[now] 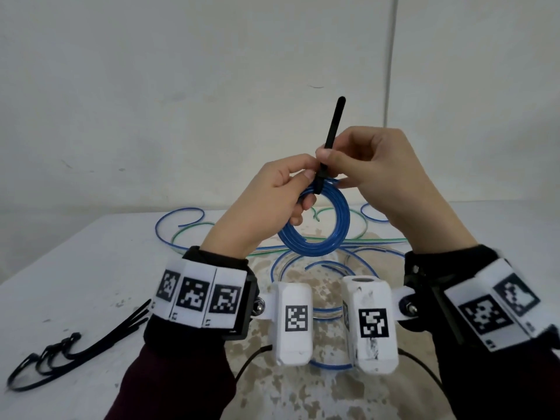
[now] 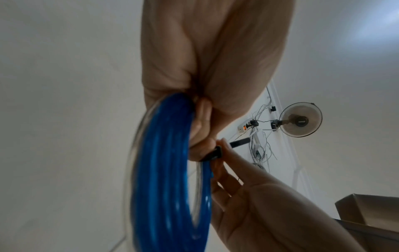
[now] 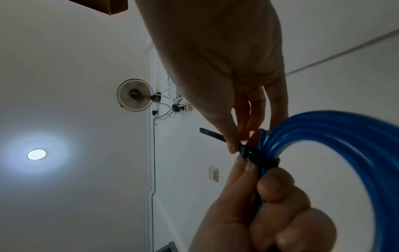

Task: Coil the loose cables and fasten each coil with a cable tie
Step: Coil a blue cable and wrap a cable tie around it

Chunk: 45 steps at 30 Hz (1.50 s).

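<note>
Left hand (image 1: 266,204) gripped the blue coil (image 1: 315,225), held up above the table (image 1: 75,268); right hand (image 1: 375,174) pinched the black tie (image 1: 328,140) wrapped round the coil's top, tail pointing up. Risk, as I judged it: left grip easing before the tie cinched, so the turns spring apart and slip out

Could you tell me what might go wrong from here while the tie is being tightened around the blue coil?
1. The left hand grips the blue coil only near the top; if that grip eases, the loops may spring apart.
2. The right hand pinches the black cable tie by its tail; a slip could leave the band loose.
3. Fingertips sit right at the tie's head and could get nipped.
</note>
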{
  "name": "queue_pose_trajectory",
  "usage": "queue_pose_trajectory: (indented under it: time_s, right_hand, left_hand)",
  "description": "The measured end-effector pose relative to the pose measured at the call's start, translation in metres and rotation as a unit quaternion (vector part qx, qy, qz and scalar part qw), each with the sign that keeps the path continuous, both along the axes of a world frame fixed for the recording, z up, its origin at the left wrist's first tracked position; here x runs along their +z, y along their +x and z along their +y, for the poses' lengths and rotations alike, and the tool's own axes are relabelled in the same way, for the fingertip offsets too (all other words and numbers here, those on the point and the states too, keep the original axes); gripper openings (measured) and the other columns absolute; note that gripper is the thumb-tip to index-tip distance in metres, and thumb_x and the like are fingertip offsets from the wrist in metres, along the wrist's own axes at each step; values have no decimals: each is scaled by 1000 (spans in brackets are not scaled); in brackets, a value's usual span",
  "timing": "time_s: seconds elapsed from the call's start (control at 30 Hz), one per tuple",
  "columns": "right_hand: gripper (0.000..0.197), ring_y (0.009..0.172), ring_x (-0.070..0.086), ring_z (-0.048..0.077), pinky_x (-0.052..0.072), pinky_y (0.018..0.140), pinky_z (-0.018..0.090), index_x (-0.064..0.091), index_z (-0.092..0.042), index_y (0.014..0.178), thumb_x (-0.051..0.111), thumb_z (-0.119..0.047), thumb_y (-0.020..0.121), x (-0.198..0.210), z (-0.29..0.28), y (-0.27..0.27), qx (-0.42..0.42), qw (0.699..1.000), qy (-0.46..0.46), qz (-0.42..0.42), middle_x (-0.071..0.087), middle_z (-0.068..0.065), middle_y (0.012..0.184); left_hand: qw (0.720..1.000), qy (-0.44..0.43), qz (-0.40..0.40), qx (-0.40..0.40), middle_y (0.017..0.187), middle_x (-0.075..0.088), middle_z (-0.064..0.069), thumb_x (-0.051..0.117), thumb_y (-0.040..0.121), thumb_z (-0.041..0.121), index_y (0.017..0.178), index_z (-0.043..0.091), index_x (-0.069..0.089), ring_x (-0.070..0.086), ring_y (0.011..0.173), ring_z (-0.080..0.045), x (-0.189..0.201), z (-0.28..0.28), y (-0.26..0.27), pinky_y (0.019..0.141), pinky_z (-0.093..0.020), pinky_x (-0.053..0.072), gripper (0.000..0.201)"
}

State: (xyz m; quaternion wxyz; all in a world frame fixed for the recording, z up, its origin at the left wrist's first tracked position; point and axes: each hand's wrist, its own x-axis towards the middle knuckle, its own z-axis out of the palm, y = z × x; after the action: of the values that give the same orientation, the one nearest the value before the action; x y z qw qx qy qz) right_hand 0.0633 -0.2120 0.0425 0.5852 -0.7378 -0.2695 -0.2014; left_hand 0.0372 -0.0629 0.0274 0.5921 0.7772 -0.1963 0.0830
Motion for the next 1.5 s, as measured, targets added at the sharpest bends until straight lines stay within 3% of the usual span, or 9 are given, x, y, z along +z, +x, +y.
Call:
queue_pose_trajectory:
  time_s: [0.13,0.4,0.6,0.73,0.97,1.17,1.3,1.4,1.5]
  right_hand:
    - [15,56,60,5,55,56,23,63,-8,75,68,-15,86,-4,4,4,-35,999,4,-5,62,2,66]
    - [20,60,49,12,43,45,15,59,0,83,65,-18,89,-13,7,13,-67,998,-14,6,58,9,80]
    - [27,74,60,32,53,69,45,54,-21,63,68,-23,86,-14,1,16,-74,994,-78,7,63,0,73]
    - [20,70,64,10,56,66,32,59,-10,72,66,-19,89,-9,-6,13,7,998,-15,63,64,7,75]
    - [21,64,62,3,51,57,21,54,-10,73,62,-17,91,-12,0,12,46,995,12,82,62,5,81]
    - [14,67,59,12,47,53,17,60,-9,84,60,-20,92,-8,-10,11,90,987,22,131,62,1,74]
    - [18,72,65,13,54,63,21,64,-9,104,56,-21,95,-6,-16,11,73,988,-48,125,67,8,88]
    - [11,74,67,14,57,67,25,64,-12,101,55,-11,95,-7,-25,2,98,982,-65,151,67,10,88]
    - [12,73,68,15,56,63,26,65,-12,98,57,-5,92,-15,-44,-8,97,979,-48,170,65,9,82]
  left_hand:
    - [999,35,-19,1,64,45,-9,36,103,13,103,12,65,28,65,-29,3,1,-4,48,-22,31,29]
    - [994,101,-16,23,54,45,3,37,102,14,100,0,60,32,54,-19,5,0,-9,50,-24,34,27]
    - [968,178,-86,153,49,50,8,49,96,37,78,13,69,42,42,-5,-2,-14,-8,45,-15,30,36]
    - [974,129,-100,157,42,46,11,56,93,35,75,21,72,39,39,-5,-1,-14,-4,41,-12,26,27]
    - [954,184,-156,176,44,41,7,56,93,32,76,18,69,38,44,-8,1,-11,-7,45,-16,28,26]
    - [994,98,-2,45,58,55,3,44,100,20,101,14,66,40,42,-8,5,-8,-8,58,-28,40,23]
    - [999,3,-20,48,65,57,-3,39,102,10,102,7,59,44,45,-10,0,-6,-3,57,-24,44,20]
    - [995,-88,-19,45,67,56,-7,38,102,8,109,4,59,48,49,-13,-2,-4,1,66,-33,48,23]
    - [995,-95,0,14,72,59,-9,40,101,9,117,4,60,54,54,-15,-8,-15,5,68,-31,51,26]
